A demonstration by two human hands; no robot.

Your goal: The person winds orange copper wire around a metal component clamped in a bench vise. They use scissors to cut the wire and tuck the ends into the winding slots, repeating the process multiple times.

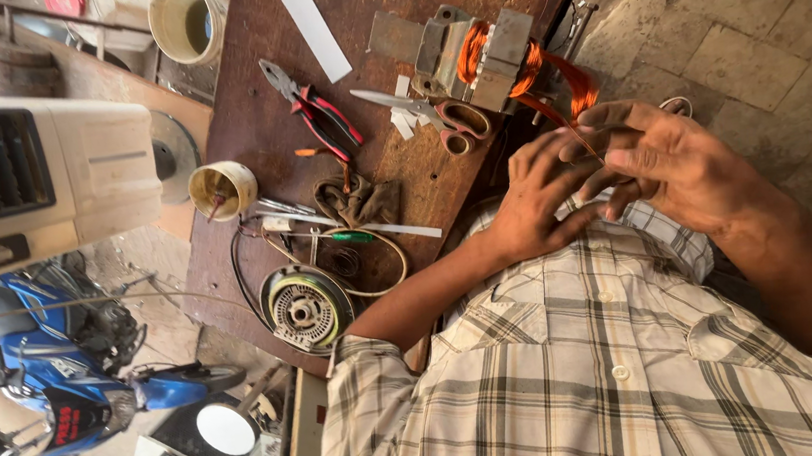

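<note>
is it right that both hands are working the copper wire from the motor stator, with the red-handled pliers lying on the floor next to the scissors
Not quite. The head view shows the red-handled pliers lying on the brown wooden board, not the floor, with the scissors beside them. The rest holds: the left hand and right hand work the copper wire from the motor stator.

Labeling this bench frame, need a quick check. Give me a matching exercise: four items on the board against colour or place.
Things:
1. pliers
2. scissors
3. white strip
4. round fan motor part

Descriptions:
A. orange-brown handles, beside the copper-wound motor core
B. red and black handles
C. at the board's edge nearest the checked shirt sleeve
D. plain and flat, lying near the cup

Pairs: 1-B, 2-A, 3-D, 4-C
</note>
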